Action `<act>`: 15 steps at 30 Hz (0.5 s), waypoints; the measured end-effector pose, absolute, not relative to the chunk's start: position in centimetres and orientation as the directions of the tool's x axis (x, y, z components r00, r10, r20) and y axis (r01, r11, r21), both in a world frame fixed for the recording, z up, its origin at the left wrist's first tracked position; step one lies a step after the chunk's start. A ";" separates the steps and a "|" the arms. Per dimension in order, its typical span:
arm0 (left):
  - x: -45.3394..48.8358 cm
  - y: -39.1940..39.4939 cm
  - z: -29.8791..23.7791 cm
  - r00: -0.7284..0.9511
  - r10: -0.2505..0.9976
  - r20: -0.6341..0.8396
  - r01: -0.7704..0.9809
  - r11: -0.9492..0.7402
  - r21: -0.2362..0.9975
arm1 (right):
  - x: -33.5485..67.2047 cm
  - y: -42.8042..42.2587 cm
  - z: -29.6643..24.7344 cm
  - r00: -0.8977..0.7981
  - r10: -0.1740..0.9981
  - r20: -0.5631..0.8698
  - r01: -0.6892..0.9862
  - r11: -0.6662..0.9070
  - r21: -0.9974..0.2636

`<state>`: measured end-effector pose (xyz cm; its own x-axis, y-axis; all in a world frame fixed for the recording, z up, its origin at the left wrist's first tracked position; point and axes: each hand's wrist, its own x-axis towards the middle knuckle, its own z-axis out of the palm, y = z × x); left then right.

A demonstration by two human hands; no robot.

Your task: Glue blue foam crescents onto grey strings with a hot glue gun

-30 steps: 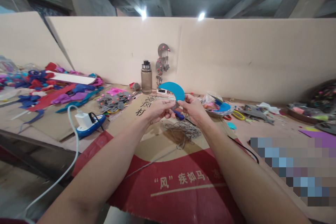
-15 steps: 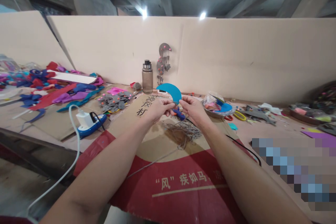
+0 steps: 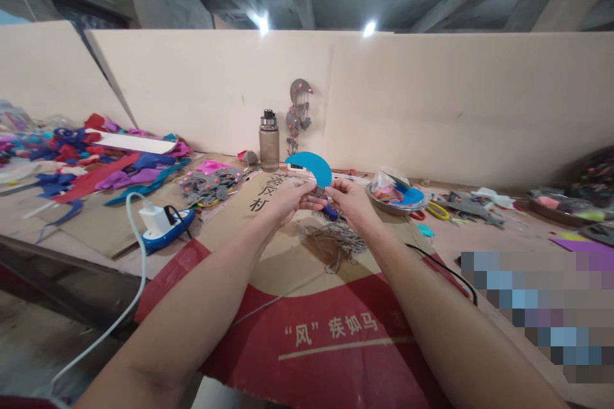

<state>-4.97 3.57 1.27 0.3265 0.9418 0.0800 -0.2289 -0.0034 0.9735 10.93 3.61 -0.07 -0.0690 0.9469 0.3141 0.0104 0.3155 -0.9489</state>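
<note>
Both my arms reach forward over a red and tan cardboard sheet [image 3: 336, 332]. My left hand [image 3: 288, 199] and my right hand [image 3: 351, 198] meet in a pinch under a blue crescent-shaped cutout [image 3: 309, 166], which stands up above my fingers. Both hands have closed fingers at its lower tip. Just below my hands lies a tangle of pale string [image 3: 336, 239] on the cardboard, and a dark blue tool handle [image 3: 329, 211] shows between them.
A grey water bottle [image 3: 268, 140] and a grey crescent ornament [image 3: 297, 108] stand by the cardboard back wall. A white charger on a blue power strip [image 3: 163, 225] sits left, with coloured felt scraps [image 3: 96, 160] beyond. A metal dish [image 3: 396, 198] and scissors [image 3: 434, 209] lie right.
My hands have drawn slightly closer together and the blue crescent has shifted a little left and lower. Otherwise the scene is the same.
</note>
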 end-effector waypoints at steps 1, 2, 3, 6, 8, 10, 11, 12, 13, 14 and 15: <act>-5.0 3.6 1.2 0.330 0.940 0.081 -0.231 -0.003 0.973 | 10.9 3.7 -0.1 -0.069 0.947 0.313 0.013 0.314 -0.949; -5.0 3.7 1.1 0.340 0.936 0.090 -0.229 -0.010 0.973 | 11.0 3.7 -0.2 -0.064 0.947 0.316 0.019 0.317 -0.948; -5.1 3.7 1.1 0.349 0.931 0.103 -0.221 -0.025 0.975 | 10.9 3.8 -0.2 -0.056 0.945 0.323 0.030 0.325 -0.945; -5.0 3.5 0.9 0.329 0.935 0.130 -0.182 -0.072 0.981 | 10.9 3.9 -0.3 -0.039 0.934 0.355 0.077 0.357 -0.931; -4.9 3.4 0.9 0.289 0.950 0.122 -0.171 -0.074 0.982 | 10.8 3.9 -0.4 -0.042 0.932 0.359 0.080 0.362 -0.929; -4.9 3.5 0.8 0.260 0.958 0.117 -0.182 -0.070 0.981 | 10.7 4.0 -0.5 -0.039 0.933 0.357 0.067 0.359 -0.931; -4.9 3.6 0.8 0.253 0.960 0.121 -0.194 -0.072 0.978 | 10.7 4.0 -0.6 -0.036 0.934 0.355 0.065 0.356 -0.932; -5.0 3.7 0.7 0.245 0.962 0.124 -0.205 -0.074 0.976 | 10.7 4.0 -0.7 -0.033 0.936 0.351 0.073 0.353 -0.933; -5.1 3.9 0.6 0.233 0.964 0.127 -0.218 -0.076 0.973 | 10.7 4.0 -0.8 -0.036 0.938 0.344 0.091 0.346 -0.934; -5.2 4.1 0.5 0.215 0.968 0.132 -0.235 -0.080 0.969 | 10.7 4.0 -0.9 -0.041 0.942 0.334 0.115 0.336 -0.935; -5.4 4.3 0.5 0.190 0.972 0.140 -0.257 -0.088 0.962 | 10.6 4.0 -1.1 -0.050 0.946 0.322 0.139 0.325 -0.935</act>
